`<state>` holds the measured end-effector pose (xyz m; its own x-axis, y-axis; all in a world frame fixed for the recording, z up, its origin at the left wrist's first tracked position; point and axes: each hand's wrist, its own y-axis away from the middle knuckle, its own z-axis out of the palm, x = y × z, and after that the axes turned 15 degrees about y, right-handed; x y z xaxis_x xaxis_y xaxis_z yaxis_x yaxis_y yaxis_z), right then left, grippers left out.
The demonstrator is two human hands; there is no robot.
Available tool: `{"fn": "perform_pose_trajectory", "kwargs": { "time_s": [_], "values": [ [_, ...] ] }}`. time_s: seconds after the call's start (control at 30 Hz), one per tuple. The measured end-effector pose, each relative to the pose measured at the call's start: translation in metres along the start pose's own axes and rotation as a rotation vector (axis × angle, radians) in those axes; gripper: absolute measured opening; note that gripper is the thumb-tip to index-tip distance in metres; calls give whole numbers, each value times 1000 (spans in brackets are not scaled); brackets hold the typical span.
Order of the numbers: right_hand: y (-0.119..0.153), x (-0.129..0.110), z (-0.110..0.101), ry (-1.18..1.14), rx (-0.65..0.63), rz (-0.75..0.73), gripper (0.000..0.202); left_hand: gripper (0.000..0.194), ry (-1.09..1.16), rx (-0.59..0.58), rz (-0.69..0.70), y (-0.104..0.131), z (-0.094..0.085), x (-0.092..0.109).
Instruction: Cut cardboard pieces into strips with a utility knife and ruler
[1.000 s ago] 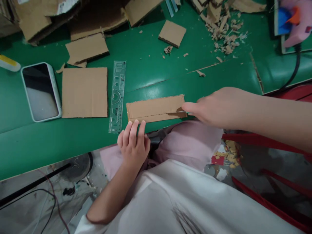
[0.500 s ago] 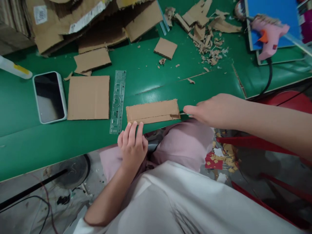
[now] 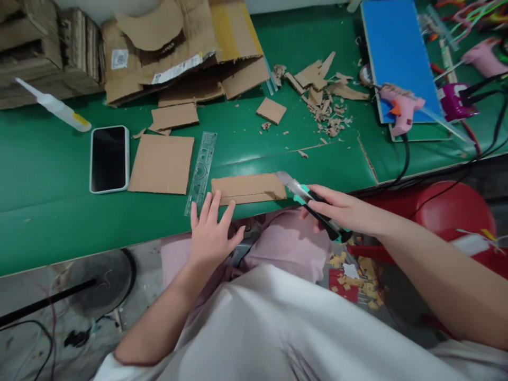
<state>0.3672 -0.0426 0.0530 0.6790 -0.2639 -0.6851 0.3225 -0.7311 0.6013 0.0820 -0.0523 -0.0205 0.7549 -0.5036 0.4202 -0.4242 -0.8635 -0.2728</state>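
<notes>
A narrow cardboard strip (image 3: 250, 186) lies near the table's front edge, with a line running lengthwise along its lower part. My left hand (image 3: 212, 225) is open, its spread fingertips on the strip's lower left corner and beside the ruler. In my right hand (image 3: 337, 209) is a box cutter (image 3: 304, 194) with a black and teal handle; its blade is out, over the strip's right end. A clear plastic ruler (image 3: 201, 169) lies left of the strip. Left of that sits a squarish cardboard piece (image 3: 162, 164).
A phone (image 3: 109, 159) and a white squeeze bottle (image 3: 59, 112) lie at the left. Torn cardboard scraps (image 3: 323, 95) are heaped behind. A pink glue gun (image 3: 402, 108) rests by a blue board (image 3: 400, 53). Flattened boxes (image 3: 154, 69) stand at the back; a red stool (image 3: 456, 211) is at the right.
My right hand has turned and pulled back, bringing the box cutter into fuller view above the strip's right end. My left fingers have spread wider. The camera view has shifted.
</notes>
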Motion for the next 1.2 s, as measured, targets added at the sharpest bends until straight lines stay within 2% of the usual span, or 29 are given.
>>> {"fn": "perform_pose_trajectory", "kwargs": {
  "time_s": [0.13,0.3,0.53,0.67,0.83,1.03,1.2],
  "values": [
    [0,1,15,-270,36,120,41,51,21,-122,-73,-6,-10,-1],
    [6,-4,23,-388,-11,93,35,53,30,-208,-89,-12,-20,-1],
    [6,-5,28,-391,-62,-20,31,50,43,-186,-59,-10,-18,-2],
    [2,-1,33,-390,-59,-50,44,49,75,-191,-46,-9,-14,-4],
    [-3,2,38,-423,23,-75,61,49,65,-188,-38,-9,-13,-5],
    [-8,0,44,-504,121,-57,47,48,48,-161,-24,-7,-11,-5],
    [-12,-3,55,-581,177,8,53,48,59,-138,-24,-6,-9,-6]
  ]
}}
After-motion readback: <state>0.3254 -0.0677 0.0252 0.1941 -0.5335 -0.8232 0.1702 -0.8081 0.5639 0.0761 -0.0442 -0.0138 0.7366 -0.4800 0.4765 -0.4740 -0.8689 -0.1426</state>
